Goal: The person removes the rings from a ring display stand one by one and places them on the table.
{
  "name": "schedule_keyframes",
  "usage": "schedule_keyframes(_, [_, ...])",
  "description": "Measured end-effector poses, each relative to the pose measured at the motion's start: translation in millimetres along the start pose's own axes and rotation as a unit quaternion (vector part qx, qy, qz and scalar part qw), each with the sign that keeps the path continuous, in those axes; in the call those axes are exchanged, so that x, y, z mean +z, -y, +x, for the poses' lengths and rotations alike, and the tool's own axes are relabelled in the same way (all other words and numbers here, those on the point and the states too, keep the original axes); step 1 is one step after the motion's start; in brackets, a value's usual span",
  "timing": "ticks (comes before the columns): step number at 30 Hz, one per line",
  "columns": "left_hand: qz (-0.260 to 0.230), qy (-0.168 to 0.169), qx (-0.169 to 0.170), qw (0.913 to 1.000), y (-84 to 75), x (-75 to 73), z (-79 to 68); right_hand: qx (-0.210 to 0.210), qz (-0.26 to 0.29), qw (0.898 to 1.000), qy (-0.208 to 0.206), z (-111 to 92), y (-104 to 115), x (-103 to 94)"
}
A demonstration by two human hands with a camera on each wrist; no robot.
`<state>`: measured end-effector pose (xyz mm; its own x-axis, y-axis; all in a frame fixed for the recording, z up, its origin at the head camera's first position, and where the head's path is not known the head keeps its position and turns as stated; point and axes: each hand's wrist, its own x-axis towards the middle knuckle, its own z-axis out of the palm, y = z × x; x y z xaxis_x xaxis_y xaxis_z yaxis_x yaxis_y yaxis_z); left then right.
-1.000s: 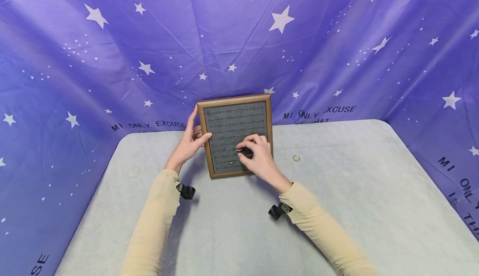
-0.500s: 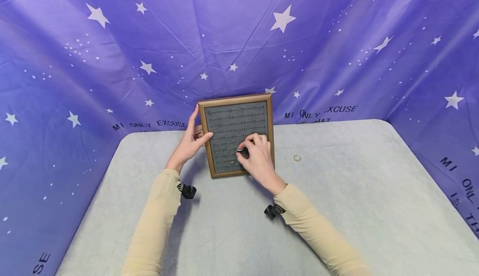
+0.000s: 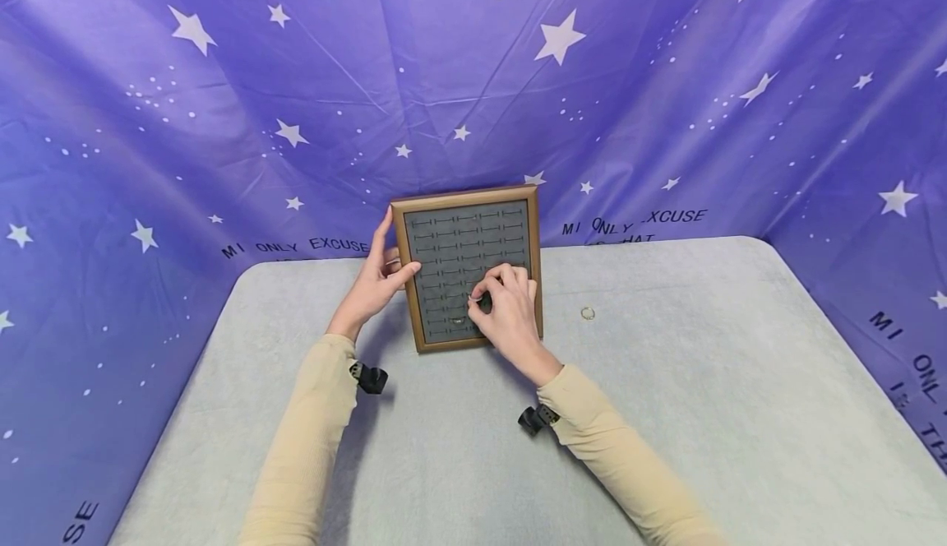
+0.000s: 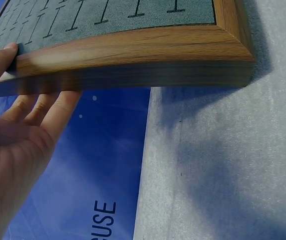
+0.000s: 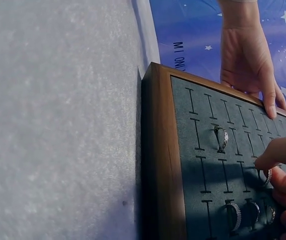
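A ring display tray (image 3: 464, 199), wood-rimmed with slotted dark grey padding, stands tilted up on the table in the head view. My left hand (image 3: 368, 287) grips its left side, thumb on the front and fingers behind, as the left wrist view also shows. With thumb and fingertips, my right hand (image 3: 512, 316) pinches a ring (image 5: 267, 178) at a slot in the lower part of the padding. In the right wrist view, another ring (image 5: 222, 138) sits in a slot nearby, and several more, including a sparkling ring (image 5: 235, 216), line the row along the bottom of that view.
A loose ring (image 3: 588, 313) lies on the grey cloth-covered table (image 3: 666, 381), right of the tray. Behind and at both sides hangs a purple curtain (image 3: 473, 61) with white stars and lettering. Each wrist wears a small black camera (image 3: 538, 420).
My right wrist and forearm have shifted a little left, and the fingertips have closed in on the slot with the ring. My left hand and the tray hold their place.
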<state>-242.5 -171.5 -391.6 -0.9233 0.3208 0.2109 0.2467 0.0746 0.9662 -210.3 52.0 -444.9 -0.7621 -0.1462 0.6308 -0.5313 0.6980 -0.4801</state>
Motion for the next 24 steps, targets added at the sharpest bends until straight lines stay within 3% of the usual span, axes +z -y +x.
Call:
schedule_keyframes(4, [-0.001, 0.001, -0.001, 1.0000, -0.2, -0.2, -0.3, 0.004, 0.024, 1.000, -0.001, 0, -1, -1.5])
schedule_keyframes(12, [0.002, 0.001, -0.002, 1.0000, 1.3, -1.0, 0.6, 0.038, 0.123, 0.992, 0.015, 4, -3, -14.2])
schedule_keyframes(19, [0.000, -0.002, 0.001, 1.0000, 24.4, -7.4, 6.6, 0.056, 0.155, 0.986, 0.027, 2, -9, -22.7])
schedule_keyframes(24, [0.009, -0.005, 0.013, 0.9999, 28.1, -7.8, 6.9, 0.074, 0.174, 0.982, 0.032, 2, -11, -27.4])
